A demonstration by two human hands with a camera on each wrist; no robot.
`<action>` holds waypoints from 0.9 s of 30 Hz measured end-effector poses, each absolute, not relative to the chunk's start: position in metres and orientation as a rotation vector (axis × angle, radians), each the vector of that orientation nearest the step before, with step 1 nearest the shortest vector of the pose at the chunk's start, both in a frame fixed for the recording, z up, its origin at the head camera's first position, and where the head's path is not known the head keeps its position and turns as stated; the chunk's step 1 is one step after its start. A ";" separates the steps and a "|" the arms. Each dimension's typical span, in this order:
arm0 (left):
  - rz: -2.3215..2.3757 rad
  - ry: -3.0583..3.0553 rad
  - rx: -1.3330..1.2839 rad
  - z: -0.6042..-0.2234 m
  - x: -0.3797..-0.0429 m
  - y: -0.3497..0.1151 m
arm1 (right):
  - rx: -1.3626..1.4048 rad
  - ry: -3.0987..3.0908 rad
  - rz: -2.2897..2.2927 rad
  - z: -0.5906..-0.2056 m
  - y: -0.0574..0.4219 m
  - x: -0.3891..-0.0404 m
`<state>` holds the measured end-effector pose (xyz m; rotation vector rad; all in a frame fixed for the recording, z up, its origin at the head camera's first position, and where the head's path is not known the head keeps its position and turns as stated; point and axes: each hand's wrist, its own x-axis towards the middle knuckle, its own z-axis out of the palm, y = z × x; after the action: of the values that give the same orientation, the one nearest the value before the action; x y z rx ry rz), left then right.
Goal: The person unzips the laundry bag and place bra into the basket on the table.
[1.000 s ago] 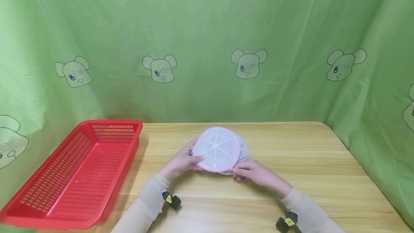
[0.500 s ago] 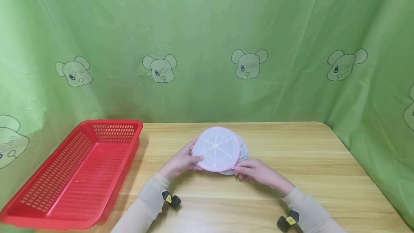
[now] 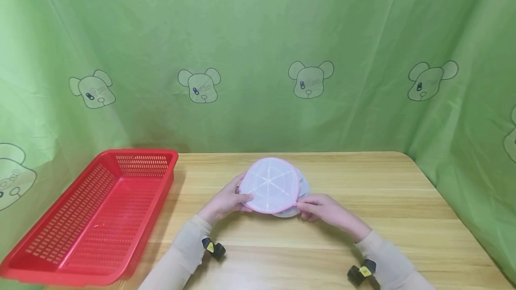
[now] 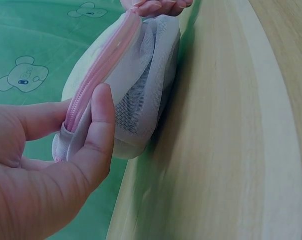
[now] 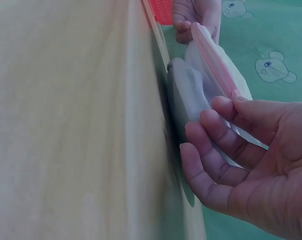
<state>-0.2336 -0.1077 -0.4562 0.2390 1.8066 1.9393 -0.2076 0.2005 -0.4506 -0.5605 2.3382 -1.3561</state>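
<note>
A round white mesh laundry bag (image 3: pixel 268 187) with a pink zipper stands tilted over the wooden table, its grey mesh underside bulging at the right. My left hand (image 3: pixel 226 199) grips the bag's left edge, thumb on one side and fingers on the other. In the left wrist view the zipper (image 4: pixel 97 75) runs from those fingers up toward the other hand. At the bag's lower right rim, my right hand (image 3: pixel 324 211) pinches the small pink zipper pull (image 3: pixel 295 203) between thumb and index finger. Its other fingers curl loosely beside the mesh in the right wrist view.
A red plastic basket (image 3: pixel 139 232) with slotted walls stands on the left side of the table (image 3: pixel 383 182). Green curtain (image 3: pixel 250 26) printed with bear heads hangs behind and along both sides.
My right hand has slid a little to the right and away from me along the bag's rim, carrying the zipper pull. The left hand and the bag have stayed nearly still.
</note>
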 end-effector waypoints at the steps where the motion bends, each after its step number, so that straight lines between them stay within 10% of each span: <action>1: 1.938 1.807 0.237 -0.456 -0.234 -0.108 | -0.561 2.346 -1.353 -0.450 0.202 -0.208; 27: 1.916 1.825 0.221 -0.453 -0.232 -0.107 | -0.569 2.358 -1.368 -0.443 0.211 -0.213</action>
<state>-0.2318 -0.1069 -0.4529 0.2206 1.8247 1.9163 -0.2129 0.2107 -0.4433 -0.5693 2.3578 -1.3677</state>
